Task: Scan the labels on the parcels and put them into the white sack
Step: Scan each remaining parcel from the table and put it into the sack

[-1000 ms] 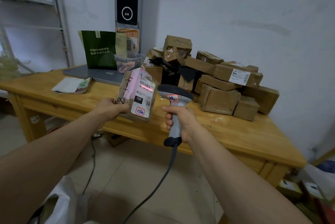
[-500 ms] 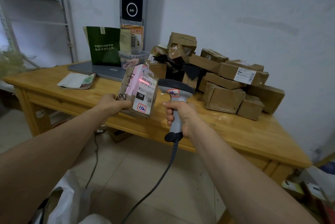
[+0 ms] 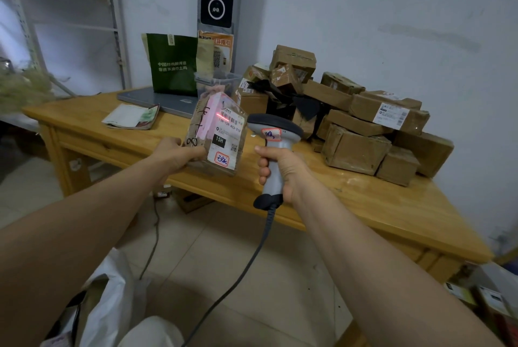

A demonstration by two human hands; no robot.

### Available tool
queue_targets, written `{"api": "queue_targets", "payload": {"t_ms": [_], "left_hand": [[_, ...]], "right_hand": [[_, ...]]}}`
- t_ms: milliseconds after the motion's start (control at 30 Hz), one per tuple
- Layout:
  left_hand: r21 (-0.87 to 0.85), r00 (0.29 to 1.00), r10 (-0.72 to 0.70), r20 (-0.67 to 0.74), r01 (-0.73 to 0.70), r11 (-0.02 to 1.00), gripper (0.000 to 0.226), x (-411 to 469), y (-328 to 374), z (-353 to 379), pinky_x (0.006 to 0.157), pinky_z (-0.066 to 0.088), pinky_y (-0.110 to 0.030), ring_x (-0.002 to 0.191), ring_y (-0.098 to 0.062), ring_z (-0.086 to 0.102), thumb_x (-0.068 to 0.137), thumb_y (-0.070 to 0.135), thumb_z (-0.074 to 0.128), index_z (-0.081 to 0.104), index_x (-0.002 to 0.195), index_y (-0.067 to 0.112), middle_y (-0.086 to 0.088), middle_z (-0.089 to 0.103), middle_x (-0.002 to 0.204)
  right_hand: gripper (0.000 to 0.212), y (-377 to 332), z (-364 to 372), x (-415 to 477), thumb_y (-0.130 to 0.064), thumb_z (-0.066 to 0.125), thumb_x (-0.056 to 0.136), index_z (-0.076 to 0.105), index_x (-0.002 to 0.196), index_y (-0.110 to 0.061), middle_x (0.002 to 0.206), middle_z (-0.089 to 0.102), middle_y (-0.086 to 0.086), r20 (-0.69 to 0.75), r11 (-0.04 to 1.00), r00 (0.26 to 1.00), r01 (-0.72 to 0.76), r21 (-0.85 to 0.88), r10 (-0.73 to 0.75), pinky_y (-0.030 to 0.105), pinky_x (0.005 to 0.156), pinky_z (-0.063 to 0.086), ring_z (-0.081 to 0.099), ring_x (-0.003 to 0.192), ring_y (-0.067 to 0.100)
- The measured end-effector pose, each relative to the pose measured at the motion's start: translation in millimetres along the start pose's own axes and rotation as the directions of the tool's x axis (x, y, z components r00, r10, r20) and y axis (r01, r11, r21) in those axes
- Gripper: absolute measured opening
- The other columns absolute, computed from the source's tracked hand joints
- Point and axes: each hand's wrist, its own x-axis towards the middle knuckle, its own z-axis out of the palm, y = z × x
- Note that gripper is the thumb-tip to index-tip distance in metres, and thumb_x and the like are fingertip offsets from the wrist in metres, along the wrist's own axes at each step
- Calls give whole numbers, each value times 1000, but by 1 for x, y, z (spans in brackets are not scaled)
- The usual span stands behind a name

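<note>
Parcel (image 3: 215, 136) is over the table's (image 3: 378, 206) front edge. Left hand (image 3: 176, 154) grips its side so the label faces the scanner (image 3: 273, 133), which the right hand (image 3: 280, 170) is wrapped around. White sack (image 3: 112, 299) sits on the floor in front of the table, so it looks like an open drop.

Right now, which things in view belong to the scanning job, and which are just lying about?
Job: labelled parcel held by the left hand; scanner gripped by the right hand, aimed at that parcel; pile of brown parcels on the table; white sack on the floor.
Lying about: green bag, laptop, booklet, clear tub.
</note>
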Motion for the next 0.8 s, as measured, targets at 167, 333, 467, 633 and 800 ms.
{"api": "queue_targets", "payload": {"t_ms": [167,333,467,633,800], "left_hand": [[-127,995,-82,-50,75,989,75,-10,-8,-37,63,50,-30,95,-24,62,73,34,77,47,134,2,-13,63,111],[-228,960,-181,-215,130,965,55,-37,-48,-92,65,55,-33,77,-18,60,75,39,75,56,115,5,-7,63,97],[-145,925,-287,-251,257,955,57,-63,-101,-144,52,48,-25,78,-21,62,77,36,70,54,122,5,-12,65,105],[-69,801,-531,-278,534,842,41,-88,-173,-195,88,53,-41,87,-30,63,83,34,70,60,104,1,-17,65,95],[4,716,-606,-346,647,763,36,-109,-243,-211,83,53,-46,87,-34,62,86,37,69,58,97,5,-21,64,96]], "right_hand": [[22,11,20,1,-8,71,83,54,70,-12,55,51,1,83,996,992,-91,1,90,19,39,39,42,37,10],[24,51,64,-3,-6,65,87,50,69,-13,49,49,-2,199,966,946,-245,-82,257,16,37,38,42,34,8],[24,95,108,-8,-5,62,89,50,69,-12,46,48,-1,261,919,885,-348,-183,387,14,37,37,40,32,8],[18,144,150,-8,-2,66,85,55,73,-9,47,50,2,243,865,837,-434,-252,491,16,38,39,42,31,10],[20,184,174,-2,-4,62,87,55,70,-9,45,50,1,244,796,764,-525,-303,597,14,38,39,42,32,10]]}}
